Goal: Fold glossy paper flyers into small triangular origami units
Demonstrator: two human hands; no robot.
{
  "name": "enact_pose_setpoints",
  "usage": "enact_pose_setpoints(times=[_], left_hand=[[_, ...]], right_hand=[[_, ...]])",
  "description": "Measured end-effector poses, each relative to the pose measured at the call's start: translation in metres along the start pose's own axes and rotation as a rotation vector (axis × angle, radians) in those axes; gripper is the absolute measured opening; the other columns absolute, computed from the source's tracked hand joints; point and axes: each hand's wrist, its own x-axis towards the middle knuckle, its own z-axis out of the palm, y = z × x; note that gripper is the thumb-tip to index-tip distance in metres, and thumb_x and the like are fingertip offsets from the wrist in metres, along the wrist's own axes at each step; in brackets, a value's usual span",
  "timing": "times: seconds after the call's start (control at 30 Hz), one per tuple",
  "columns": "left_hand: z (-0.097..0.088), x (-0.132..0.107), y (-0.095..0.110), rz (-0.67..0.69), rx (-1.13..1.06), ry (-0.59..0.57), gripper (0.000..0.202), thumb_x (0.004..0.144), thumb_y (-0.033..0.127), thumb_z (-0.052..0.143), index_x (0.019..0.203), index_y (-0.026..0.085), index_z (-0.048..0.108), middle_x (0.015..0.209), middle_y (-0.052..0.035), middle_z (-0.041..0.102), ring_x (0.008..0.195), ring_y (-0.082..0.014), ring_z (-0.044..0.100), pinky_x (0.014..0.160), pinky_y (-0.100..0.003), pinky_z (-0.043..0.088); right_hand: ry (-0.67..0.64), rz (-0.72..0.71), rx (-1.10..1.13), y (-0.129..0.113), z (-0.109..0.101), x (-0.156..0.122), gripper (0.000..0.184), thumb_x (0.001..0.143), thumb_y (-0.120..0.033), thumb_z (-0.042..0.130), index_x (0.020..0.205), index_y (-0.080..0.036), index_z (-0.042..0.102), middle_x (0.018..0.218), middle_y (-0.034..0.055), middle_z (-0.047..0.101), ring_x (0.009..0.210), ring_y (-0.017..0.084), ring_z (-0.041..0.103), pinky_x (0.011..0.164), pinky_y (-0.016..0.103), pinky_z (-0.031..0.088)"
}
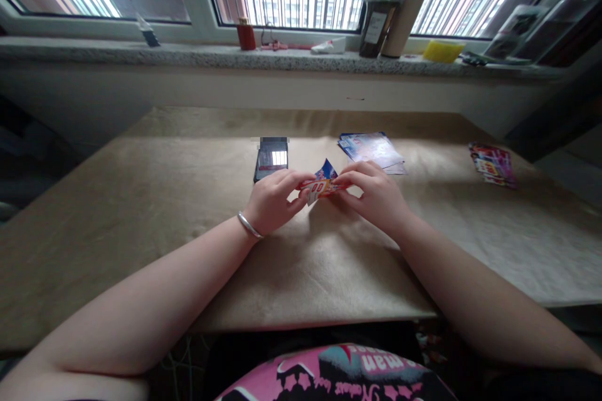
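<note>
Between my two hands is a folded piece of printed paper (318, 188), red, orange and white with large digits, and a dark blue pointed corner rises from it. My left hand (277, 197) pinches its left end between thumb and fingers. At the right end, my right hand (374, 191) is closed on the paper in the same way. The paper is held just over the table, and the fingers cover both its ends. Just beyond my left hand lies a dark phone (271, 160). A stack of printed sheets (374, 149), pale blue and pink, rests beyond my right hand.
A tan cover spreads over the table (141, 219). Several red and pink folded printed papers (493, 165) lie at the far right. Along the window sill (188, 57) stand a red spool (245, 34), a dark lidded container (375, 28) and a yellow block (443, 51).
</note>
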Motion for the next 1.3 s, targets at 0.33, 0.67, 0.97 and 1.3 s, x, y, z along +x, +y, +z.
enact_pose_setpoints(times=[0.33,0.67,0.97,1.3], left_hand=[[-0.009,0.003,0.0,-0.005,-0.046,-0.113,0.025,0.09,0.028,0.042,0.088,0.019,0.065,0.083,-0.0048,0.061,0.077,-0.0165,0.054,0.074,-0.032,0.046],[-0.004,0.002,-0.006,-0.103,0.139,-0.126,0.033,0.09,0.034,0.043,0.079,0.02,0.07,0.105,-0.0072,0.056,0.097,-0.0226,0.049,0.09,-0.041,0.04],[-0.003,0.001,0.014,-0.048,0.242,-0.264,0.024,0.085,0.036,0.055,0.073,0.023,0.07,0.105,-0.0032,0.065,0.118,-0.0295,0.041,0.105,-0.053,0.026],[-0.006,0.005,0.012,0.135,0.051,-0.451,0.02,0.087,0.029,0.05,0.082,0.026,0.069,0.085,0.0009,0.071,0.098,-0.0191,0.061,0.106,-0.046,0.028]], right_hand=[[-0.125,0.022,0.09,0.002,-0.004,0.003,0.005,0.079,-0.023,0.06,0.076,-0.021,0.057,0.077,0.0029,0.064,0.077,0.019,0.055,0.071,0.031,0.043],[-0.459,-0.116,0.181,0.013,-0.008,0.004,0.003,0.075,-0.018,0.062,0.074,-0.02,0.06,0.077,0.0014,0.064,0.076,0.015,0.056,0.069,0.027,0.041],[-0.527,-0.146,0.158,0.014,-0.006,0.004,0.007,0.075,-0.015,0.06,0.074,-0.021,0.062,0.083,0.0017,0.064,0.081,0.015,0.056,0.073,0.028,0.042],[-0.557,-0.101,0.179,0.016,-0.007,0.003,0.008,0.074,-0.013,0.061,0.075,-0.021,0.063,0.082,0.0014,0.064,0.081,0.015,0.057,0.071,0.027,0.043]])
